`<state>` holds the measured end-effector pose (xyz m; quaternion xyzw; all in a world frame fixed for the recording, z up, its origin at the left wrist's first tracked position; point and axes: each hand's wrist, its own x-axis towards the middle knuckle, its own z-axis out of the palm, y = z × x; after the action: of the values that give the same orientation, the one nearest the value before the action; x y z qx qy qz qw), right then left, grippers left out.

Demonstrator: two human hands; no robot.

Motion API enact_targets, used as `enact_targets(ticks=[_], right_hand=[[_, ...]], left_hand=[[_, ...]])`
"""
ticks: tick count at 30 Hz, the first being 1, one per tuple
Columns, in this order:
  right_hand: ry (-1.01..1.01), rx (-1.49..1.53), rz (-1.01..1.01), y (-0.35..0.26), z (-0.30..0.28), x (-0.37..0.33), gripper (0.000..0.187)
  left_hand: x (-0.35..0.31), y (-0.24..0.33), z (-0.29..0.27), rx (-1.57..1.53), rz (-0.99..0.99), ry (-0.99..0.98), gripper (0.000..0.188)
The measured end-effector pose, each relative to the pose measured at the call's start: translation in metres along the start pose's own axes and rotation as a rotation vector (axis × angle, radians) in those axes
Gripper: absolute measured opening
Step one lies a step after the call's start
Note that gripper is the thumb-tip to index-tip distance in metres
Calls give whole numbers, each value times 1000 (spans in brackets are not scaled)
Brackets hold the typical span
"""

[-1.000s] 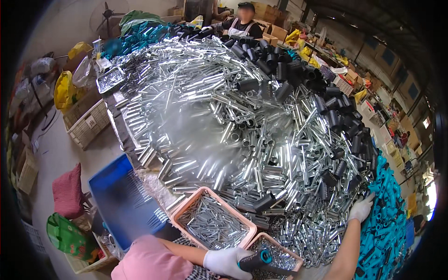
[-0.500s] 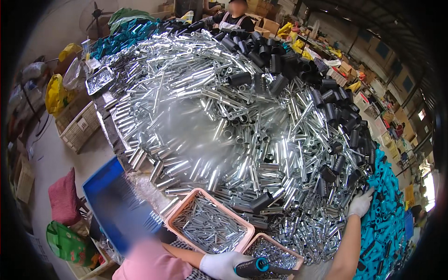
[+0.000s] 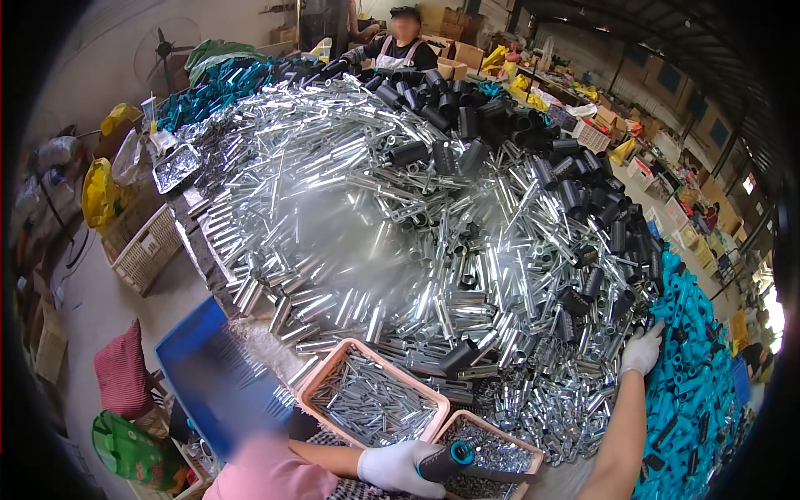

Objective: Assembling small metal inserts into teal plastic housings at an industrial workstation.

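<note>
No words or numbers are coming through legibly. At the frame's left, a pale crate (image 3: 143,260) is bearing a small label (image 3: 152,244), too tiny to read. At the lower left, a green bag (image 3: 123,448) is showing blurred print. At the lower centre, any lettering on the black handle (image 3: 437,466) is blurring beyond reading.

Pretty big shed-type place. Pale, plain wall (image 3: 108,67) at far left with a fan (image 3: 164,53) in front of it, and cardboard boxes (image 3: 468,55) piled at the far end. Floor (image 3: 92,279) on the left is smooth and greyish. Dark roof (image 3: 675,32) with beams slopes away over the right, and that side's wall has bluish panels (image 3: 667,77), can't tell if they're windows. Daylight glares through a blown-out opening (image 3: 775,315) on the right, plus a small bright window (image 3: 748,183) farther off.
</note>
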<state>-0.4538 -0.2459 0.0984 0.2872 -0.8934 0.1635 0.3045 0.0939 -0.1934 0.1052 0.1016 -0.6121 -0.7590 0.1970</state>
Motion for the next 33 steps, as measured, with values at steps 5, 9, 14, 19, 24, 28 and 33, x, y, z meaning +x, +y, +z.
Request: enact_targets(ticks=[5, 9, 14, 19, 24, 28, 33], right_hand=[[34, 14, -24, 1, -2, 0, 60], [24, 15, -15, -4, -6, -1, 59], [25, 18, -11, -3, -7, -1, 58], [19, 10, -10, -5, -8, -1, 59], [25, 19, -9, -1, -4, 1, 58], [18, 18, -4, -2, -5, 1, 58], [13, 24, 0, -3, -6, 1, 58]], left_hand=[[0, 9, 3, -65, -4, 17, 27], [1, 10, 2, -63, -8, 13, 26], [2, 6, 2, -52, 3, 10, 28], [1, 2, 1, -24, 16, 12, 34], [1, -6, 0, -12, 6, -1, 34], [0, -8, -1, -7, -33, -13, 33], [-1, -7, -2, -17, -48, -22, 32]])
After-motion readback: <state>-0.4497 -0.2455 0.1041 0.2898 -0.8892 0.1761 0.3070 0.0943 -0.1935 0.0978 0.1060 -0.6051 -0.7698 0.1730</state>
